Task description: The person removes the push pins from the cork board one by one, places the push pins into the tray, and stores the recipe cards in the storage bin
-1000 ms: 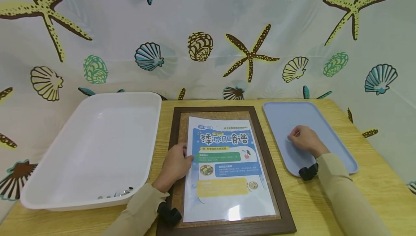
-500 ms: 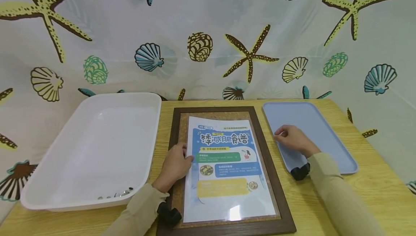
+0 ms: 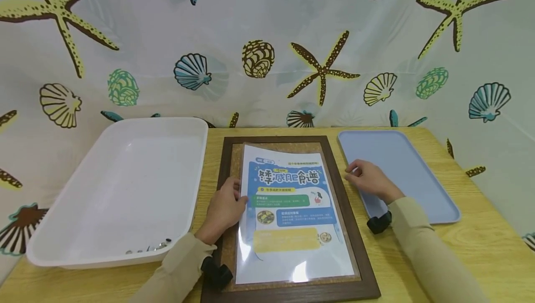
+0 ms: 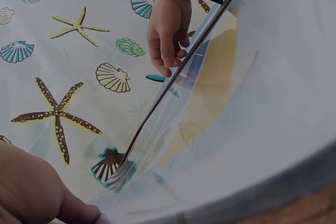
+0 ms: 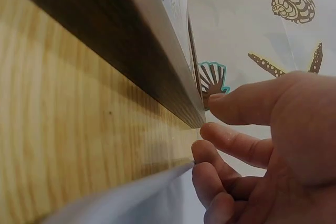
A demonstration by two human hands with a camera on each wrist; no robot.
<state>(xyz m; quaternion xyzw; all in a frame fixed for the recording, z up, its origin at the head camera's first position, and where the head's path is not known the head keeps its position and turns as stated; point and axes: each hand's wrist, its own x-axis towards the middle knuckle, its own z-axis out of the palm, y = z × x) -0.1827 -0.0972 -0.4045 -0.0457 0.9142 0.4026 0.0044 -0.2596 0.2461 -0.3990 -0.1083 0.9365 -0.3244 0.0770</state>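
Note:
A laminated printed sheet [image 3: 292, 210] with Chinese text lies over a cork board [image 3: 227, 256] in a dark brown wooden frame [image 3: 355, 228]. My left hand [image 3: 223, 205] pinches the sheet's left edge, thumb on top, the other fingertips partly hidden; that edge is slightly raised. In the left wrist view the thumb of the left hand [image 4: 37, 187] meets the sheet's border. My right hand [image 3: 369, 180] hovers between the frame's right side and the blue tray [image 3: 401, 159]. In the right wrist view, the right hand [image 5: 262, 140] has thumb and index finger apart, with nothing visible between them.
A large white basin [image 3: 138, 187] stands at the left, with several small shiny metal pieces [image 3: 156, 247] near its front. Everything stands on a wood-grain table [image 3: 472, 247]. Behind hangs a pale cloth [image 3: 234, 15] printed with shells and starfish.
My right hand has moved left from over the blue tray toward the frame's right side. The sheet's left edge has risen slightly with my left hand on it.

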